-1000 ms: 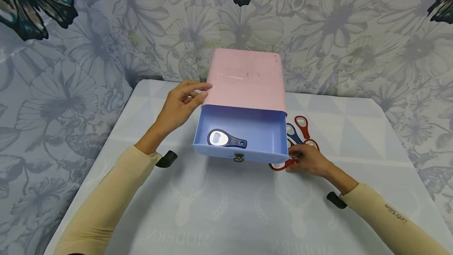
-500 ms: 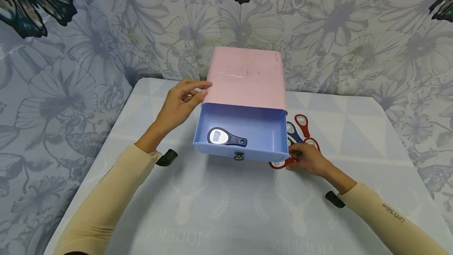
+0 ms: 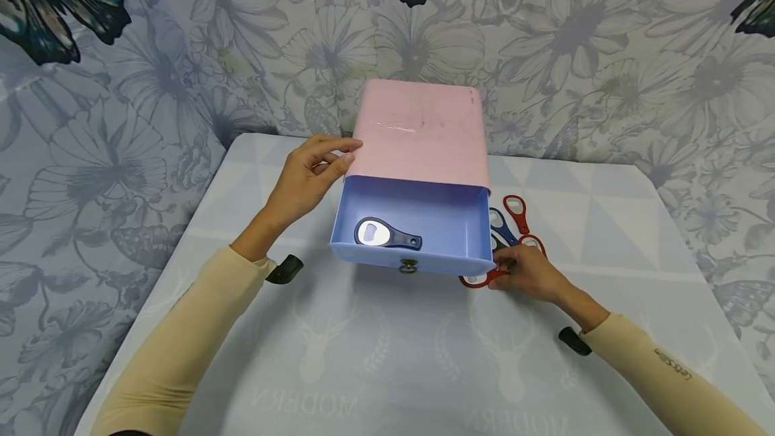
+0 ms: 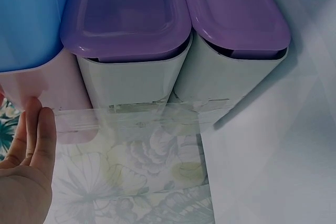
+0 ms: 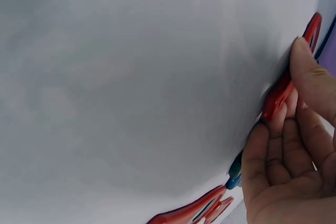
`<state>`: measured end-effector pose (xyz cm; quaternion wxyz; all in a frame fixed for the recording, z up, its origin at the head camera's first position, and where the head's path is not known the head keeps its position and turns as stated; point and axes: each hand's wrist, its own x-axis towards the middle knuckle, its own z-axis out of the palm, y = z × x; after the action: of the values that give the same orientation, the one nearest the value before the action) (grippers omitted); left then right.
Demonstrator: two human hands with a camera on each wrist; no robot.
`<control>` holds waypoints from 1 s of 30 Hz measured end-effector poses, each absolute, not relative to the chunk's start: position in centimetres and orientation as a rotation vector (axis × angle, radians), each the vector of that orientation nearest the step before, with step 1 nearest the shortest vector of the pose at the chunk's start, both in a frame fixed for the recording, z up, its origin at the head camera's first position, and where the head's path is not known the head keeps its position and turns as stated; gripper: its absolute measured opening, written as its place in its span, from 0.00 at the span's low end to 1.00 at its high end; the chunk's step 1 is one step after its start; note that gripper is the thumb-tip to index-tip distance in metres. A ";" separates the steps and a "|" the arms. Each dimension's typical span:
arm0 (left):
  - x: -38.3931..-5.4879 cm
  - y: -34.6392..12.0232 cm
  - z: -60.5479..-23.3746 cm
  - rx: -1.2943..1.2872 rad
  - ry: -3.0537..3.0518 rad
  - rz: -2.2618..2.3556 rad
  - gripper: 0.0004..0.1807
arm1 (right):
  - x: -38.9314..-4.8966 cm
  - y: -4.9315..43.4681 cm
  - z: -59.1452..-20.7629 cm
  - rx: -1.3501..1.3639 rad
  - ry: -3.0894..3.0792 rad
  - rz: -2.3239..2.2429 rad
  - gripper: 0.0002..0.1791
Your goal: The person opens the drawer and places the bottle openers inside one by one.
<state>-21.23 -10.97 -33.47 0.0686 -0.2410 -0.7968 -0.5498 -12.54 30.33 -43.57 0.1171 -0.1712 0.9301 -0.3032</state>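
A pink drawer cabinet (image 3: 420, 130) stands at the back of the table, with its blue drawer (image 3: 454, 221) pulled out. Inside that drawer lies a dark blue bottle opener (image 3: 390, 235) with a shiny head. My left hand (image 3: 311, 173) touches the cabinet's left side, fingers fairly straight. Low beside the drawer's right front corner, my right hand (image 3: 527, 273) pinches a red bottle opener (image 5: 281, 90) between thumb and fingers. Behind that hand lie another red bottle opener (image 3: 517, 214) and a blue one (image 3: 501, 226); a green one (image 3: 495, 242) is mostly hidden.
Two purple drawers (image 4: 128, 14) are pushed in beside the blue one in the left wrist view. The pale table (image 3: 387, 355) extends in front of the cabinet. A flower-patterned wall (image 3: 545, 59) rises close behind it.
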 end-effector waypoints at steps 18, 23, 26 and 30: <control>-21.3 -11.0 -33.7 -0.735 -2.392 -1.632 0.17 | -13.1 30.8 -42.3 -0.568 2.752 -0.894 0.17; -21.3 -11.0 -33.6 -0.732 -2.394 -1.636 0.17 | -13.3 31.0 -41.0 -0.461 2.788 -0.892 0.18; -21.3 -11.0 -33.5 -0.728 -2.394 -1.653 0.16 | -13.5 31.1 -40.4 -0.413 2.811 -0.880 0.18; -21.3 -11.0 -33.5 -0.725 -2.397 -1.657 0.17 | -13.5 31.3 -39.3 -0.376 2.833 -0.887 0.20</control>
<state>-21.29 -10.96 -33.55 0.0693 -0.2410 -0.7962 -0.5506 -13.51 31.31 -39.34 0.0746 -0.1255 0.9441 -0.2955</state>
